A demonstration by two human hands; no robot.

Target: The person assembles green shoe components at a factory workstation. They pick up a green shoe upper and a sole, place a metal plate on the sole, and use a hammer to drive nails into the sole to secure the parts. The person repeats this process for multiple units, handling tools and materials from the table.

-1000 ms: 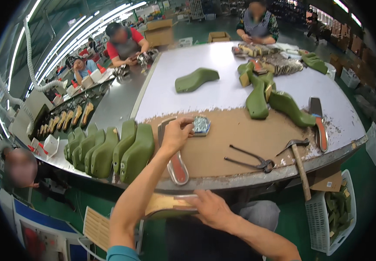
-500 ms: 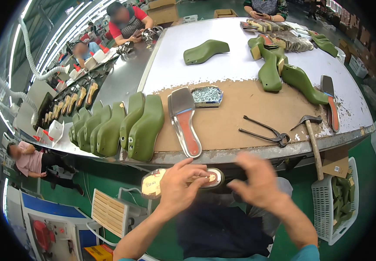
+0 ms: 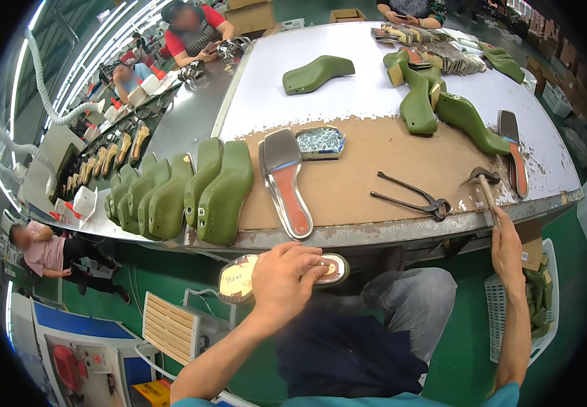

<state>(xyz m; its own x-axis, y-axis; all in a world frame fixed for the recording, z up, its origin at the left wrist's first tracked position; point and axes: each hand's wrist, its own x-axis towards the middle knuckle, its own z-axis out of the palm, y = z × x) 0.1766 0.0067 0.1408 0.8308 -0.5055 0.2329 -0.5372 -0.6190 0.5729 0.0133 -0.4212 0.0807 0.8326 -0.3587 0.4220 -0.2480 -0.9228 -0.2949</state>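
Observation:
My left hand (image 3: pixel 282 281) is closed over the middle of a shoe last (image 3: pixel 237 278), held sole-up in front of the table edge. A pale insole lies on its underside; the fingers hide its middle, and a brown-and-white heel end shows on the right. Over at the table's right front edge, my right hand (image 3: pixel 507 251) is wrapped round the wooden handle of a hammer (image 3: pixel 488 195). The hammer's head rests on the board. Left of it lie black pincers (image 3: pixel 421 201). Grey and red soles (image 3: pixel 290 183) lie between the pincers and a row of green lasts (image 3: pixel 225 193).
A small tray (image 3: pixel 321 156) stands behind the soles. More green lasts (image 3: pixel 419 108), another sole (image 3: pixel 514 152) and stacked pieces (image 3: pixel 453 57) lie on the right side of the table (image 3: pixel 368 54). A white basket (image 3: pixel 497 319) stands low at right. Other people sit across the table and at left.
My right hand has moved right, from beside the shoe last to the hammer, and taken hold of its handle. The left hand keeps its grip on the last.

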